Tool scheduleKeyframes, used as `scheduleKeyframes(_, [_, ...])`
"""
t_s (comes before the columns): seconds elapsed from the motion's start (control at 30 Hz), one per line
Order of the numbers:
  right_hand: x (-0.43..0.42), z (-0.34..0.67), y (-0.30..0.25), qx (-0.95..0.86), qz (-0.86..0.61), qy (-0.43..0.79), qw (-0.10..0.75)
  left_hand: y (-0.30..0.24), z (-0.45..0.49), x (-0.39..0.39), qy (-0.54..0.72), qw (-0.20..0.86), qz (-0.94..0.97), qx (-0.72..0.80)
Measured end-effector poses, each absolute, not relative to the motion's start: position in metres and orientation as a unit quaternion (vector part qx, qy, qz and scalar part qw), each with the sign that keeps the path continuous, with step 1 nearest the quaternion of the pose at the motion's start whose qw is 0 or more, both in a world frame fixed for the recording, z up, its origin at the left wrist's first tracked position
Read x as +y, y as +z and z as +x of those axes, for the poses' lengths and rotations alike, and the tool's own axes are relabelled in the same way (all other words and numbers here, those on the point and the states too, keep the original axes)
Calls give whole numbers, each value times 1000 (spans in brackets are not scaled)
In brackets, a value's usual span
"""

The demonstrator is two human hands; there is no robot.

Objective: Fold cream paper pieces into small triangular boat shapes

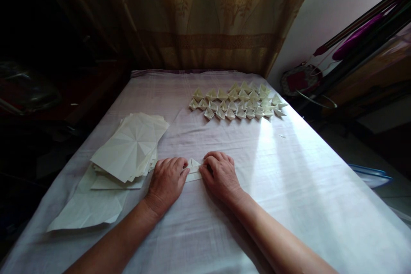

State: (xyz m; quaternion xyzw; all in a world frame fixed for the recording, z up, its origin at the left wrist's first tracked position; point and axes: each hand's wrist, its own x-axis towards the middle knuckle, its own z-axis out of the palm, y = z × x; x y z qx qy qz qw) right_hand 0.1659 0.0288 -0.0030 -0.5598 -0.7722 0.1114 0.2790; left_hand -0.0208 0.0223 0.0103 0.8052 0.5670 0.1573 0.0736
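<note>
A partly folded piece of white paper (193,172) lies on the cloth-covered table, with a pointed flap at its far side and a straight strip along its near side. My left hand (168,180) grips its left end between thumb and curled fingers. At the right end, my right hand (221,175) pinches the paper, its fingers bent. Parts of both ends are hidden under the fingers. Just left of my left hand rests a pile of creased paper sheets (128,147), the top one marked with creases radiating from its middle.
Several small folded paper shapes (240,102) stand in rows at the table's far right. A pale cloth (282,222) covers the table. Beyond its far edge hangs a gold curtain (205,17). A round patterned bag (301,79) is off the right side.
</note>
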Motion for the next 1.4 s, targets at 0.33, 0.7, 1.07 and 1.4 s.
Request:
scheduleKeyframes(0.33, [31, 172, -2, -770, -550, 160, 283, 10, -32, 24, 148, 112, 800, 571])
scheduleKeyframes(0.7, [23, 142, 5, -742, -627, 52, 231, 13, -33, 25, 139, 119, 806, 563])
scheduleKeyframes(1.07, [28, 172, 0, -743, -597, 131, 274, 12, -39, 26, 140, 133, 814, 547])
scheduleKeyframes(1.4, [30, 175, -5, -738, -586, 144, 303, 18, -43, 25, 133, 162, 809, 549])
